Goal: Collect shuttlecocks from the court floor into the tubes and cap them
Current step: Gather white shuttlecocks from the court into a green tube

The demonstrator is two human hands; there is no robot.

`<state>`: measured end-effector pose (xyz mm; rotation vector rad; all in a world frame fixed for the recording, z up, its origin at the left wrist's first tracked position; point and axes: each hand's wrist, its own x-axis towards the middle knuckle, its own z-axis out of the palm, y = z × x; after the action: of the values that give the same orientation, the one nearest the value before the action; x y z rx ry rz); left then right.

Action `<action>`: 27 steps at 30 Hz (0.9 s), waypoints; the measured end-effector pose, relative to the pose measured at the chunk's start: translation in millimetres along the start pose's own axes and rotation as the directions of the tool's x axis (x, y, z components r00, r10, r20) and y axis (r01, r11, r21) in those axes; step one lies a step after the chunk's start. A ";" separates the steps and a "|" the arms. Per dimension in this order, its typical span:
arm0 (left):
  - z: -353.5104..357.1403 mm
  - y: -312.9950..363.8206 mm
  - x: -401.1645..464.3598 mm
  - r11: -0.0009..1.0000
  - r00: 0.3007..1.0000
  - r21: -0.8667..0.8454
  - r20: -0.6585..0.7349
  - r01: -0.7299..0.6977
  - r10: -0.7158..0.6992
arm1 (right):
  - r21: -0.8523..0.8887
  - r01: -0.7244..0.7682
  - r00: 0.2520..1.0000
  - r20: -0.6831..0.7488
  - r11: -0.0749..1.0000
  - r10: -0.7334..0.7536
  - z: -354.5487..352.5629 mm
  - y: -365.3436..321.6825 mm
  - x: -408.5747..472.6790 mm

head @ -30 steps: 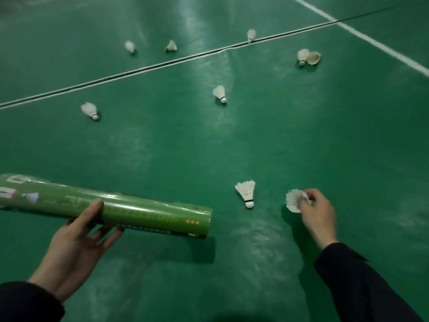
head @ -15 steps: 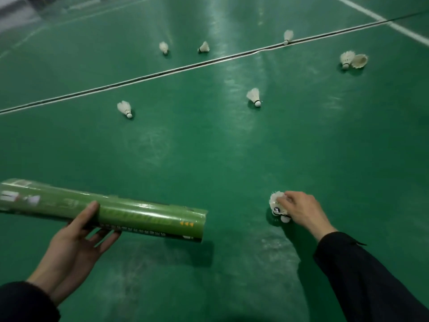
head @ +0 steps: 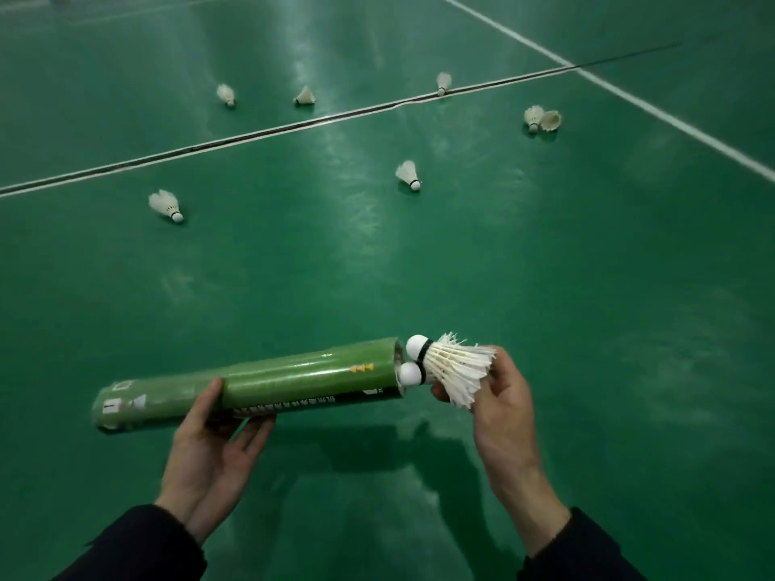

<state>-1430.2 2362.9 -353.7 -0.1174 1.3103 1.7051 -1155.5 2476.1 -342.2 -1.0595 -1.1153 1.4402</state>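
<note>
My left hand grips a long green tube from below, held roughly level with its open mouth pointing right. My right hand holds two white feather shuttlecocks by their skirts, side by side. Their white cork heads point left and sit right at the tube's mouth, the lower one just touching the rim. Several more shuttlecocks lie on the green floor farther away, one at the left, one in the middle and a pair at the right.
A dark seam with a white court line crosses the floor beyond the near shuttlecocks. Another white line runs diagonally at the upper right. Three more shuttlecocks lie near the seam. The shiny green floor shows my hands' shadows below.
My right hand picked a second shuttlecock off the floor, rose with both and brought them to the tube's mouth. The left hand tilted the tube's open end up toward them.
</note>
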 end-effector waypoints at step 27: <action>-35.9 -5.0 -32.1 0.971 0.998 -0.237 -0.027 0.044 -0.052 | -0.043 -0.051 0.997 0.053 0.998 0.053 37.9 -23.8 -38.9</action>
<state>-1424.9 2314.8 -353.9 -0.3147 1.1149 1.8189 -1182.9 2435.3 -309.0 -1.0915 -1.1688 1.5006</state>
